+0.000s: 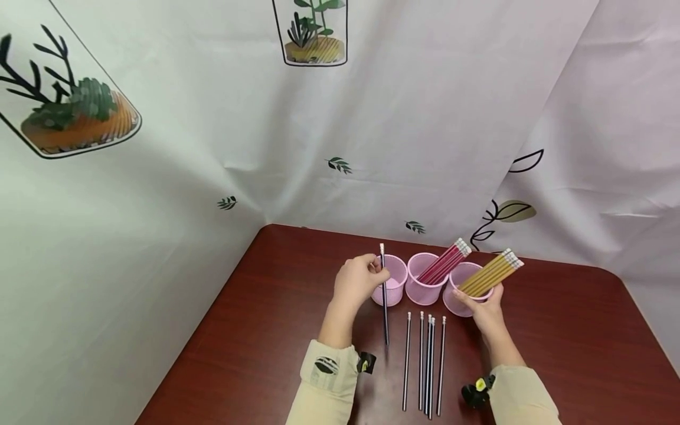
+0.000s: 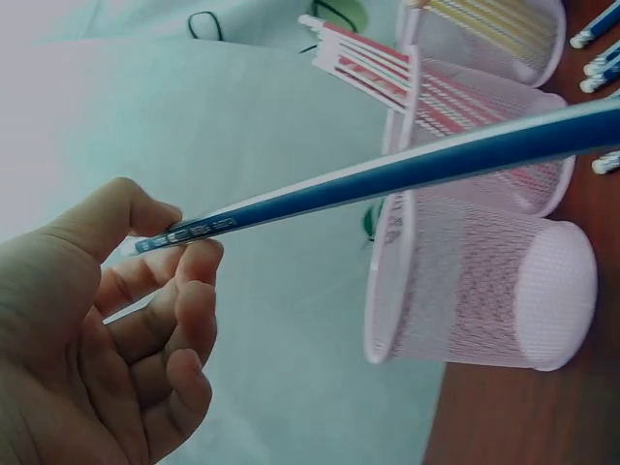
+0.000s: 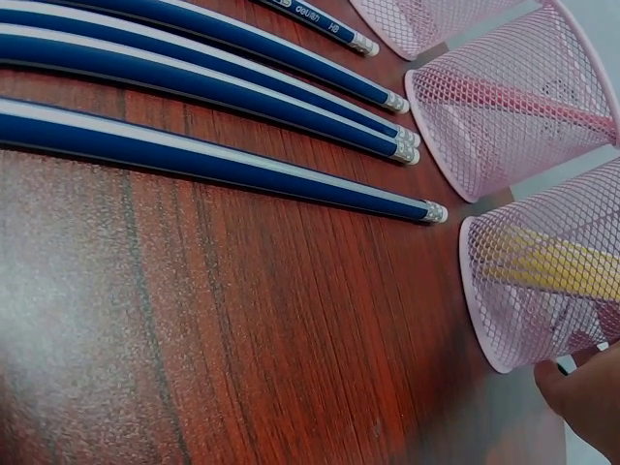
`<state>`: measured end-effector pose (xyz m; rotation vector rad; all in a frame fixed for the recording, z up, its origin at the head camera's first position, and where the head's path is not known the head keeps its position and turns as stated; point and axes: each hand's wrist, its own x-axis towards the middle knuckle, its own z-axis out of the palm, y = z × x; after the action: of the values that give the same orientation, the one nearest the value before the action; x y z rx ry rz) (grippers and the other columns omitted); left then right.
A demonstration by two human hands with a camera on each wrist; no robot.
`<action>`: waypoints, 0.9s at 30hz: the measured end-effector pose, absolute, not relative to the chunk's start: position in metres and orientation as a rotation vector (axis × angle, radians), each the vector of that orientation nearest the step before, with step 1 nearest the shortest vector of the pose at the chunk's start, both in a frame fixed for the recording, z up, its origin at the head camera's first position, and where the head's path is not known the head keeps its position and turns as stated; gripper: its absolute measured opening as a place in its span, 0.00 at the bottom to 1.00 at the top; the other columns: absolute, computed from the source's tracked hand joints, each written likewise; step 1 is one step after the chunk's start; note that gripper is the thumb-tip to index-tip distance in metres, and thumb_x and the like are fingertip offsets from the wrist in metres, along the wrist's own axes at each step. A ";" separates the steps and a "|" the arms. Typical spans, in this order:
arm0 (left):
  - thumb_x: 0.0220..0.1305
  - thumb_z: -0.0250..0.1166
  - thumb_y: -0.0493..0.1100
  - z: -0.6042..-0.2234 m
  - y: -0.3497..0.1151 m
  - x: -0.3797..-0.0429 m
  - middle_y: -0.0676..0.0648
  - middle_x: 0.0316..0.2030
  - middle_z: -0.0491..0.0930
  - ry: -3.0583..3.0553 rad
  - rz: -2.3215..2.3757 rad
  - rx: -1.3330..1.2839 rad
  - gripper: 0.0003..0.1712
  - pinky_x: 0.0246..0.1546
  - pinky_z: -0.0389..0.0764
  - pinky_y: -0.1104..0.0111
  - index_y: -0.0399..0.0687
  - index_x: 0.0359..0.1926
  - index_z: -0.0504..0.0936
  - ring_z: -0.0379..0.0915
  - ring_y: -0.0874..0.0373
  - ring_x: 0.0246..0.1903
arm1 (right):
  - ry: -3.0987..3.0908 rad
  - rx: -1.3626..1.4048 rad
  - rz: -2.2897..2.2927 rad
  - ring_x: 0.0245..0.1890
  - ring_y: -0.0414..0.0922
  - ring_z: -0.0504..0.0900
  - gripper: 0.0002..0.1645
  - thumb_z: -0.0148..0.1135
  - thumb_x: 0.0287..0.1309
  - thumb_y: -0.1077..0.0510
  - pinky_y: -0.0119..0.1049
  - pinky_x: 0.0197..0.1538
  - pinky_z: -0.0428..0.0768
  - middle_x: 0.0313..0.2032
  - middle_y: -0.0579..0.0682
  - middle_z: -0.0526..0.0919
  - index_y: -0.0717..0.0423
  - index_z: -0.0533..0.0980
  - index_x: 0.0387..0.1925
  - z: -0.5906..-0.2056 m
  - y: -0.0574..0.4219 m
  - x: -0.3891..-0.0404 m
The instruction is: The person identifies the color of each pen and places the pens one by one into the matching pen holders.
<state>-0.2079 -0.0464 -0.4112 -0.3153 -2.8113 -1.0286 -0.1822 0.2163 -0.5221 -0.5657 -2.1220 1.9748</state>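
Note:
My left hand [image 1: 356, 282] pinches a blue pencil [image 2: 387, 184] near its eraser end, between thumb and fingers. The pencil hangs upright in front of the left pink mesh cup [image 1: 395, 292], which has no pencils in it. At the right cup [image 1: 455, 304], my right hand [image 1: 490, 316] grips the side and rim, thumb at the front. Yellow pencils [image 1: 491, 273] lean to the right inside that cup. Red pencils [image 1: 443, 264] stand tilted in the middle cup [image 1: 422, 293]. Several more blue pencils [image 3: 242, 170] lie on the table, their eraser ends toward the cups.
The three cups stand side by side near the back of the dark red wooden table [image 1: 265, 330]. A white cloth [image 1: 404, 118] printed with plants hangs behind the table and along its left side.

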 end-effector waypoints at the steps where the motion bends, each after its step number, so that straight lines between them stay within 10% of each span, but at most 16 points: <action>1: 0.47 0.63 0.46 -0.408 -0.047 -0.208 0.59 0.15 0.71 -2.793 -1.047 -0.304 0.06 0.18 0.65 0.70 0.54 0.21 0.74 0.65 0.63 0.18 | -2.120 -0.565 1.974 0.63 0.53 0.51 0.56 0.68 0.49 0.60 0.43 0.67 0.47 0.62 0.60 0.53 0.52 0.39 0.66 -0.522 0.216 -0.182; 27: 0.56 0.61 0.40 -0.411 -0.050 -0.224 0.49 0.24 0.78 -2.209 -1.407 -0.088 0.06 0.25 0.76 0.67 0.43 0.31 0.73 0.75 0.59 0.24 | -2.111 -0.545 1.958 0.61 0.51 0.54 0.56 0.70 0.47 0.57 0.42 0.65 0.50 0.60 0.59 0.55 0.53 0.41 0.66 -0.524 0.215 -0.181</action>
<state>-0.2242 -0.0502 -0.4107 -0.0876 -2.2088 -1.4066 -0.1813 0.2153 -0.5240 -0.5453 -2.1108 1.9581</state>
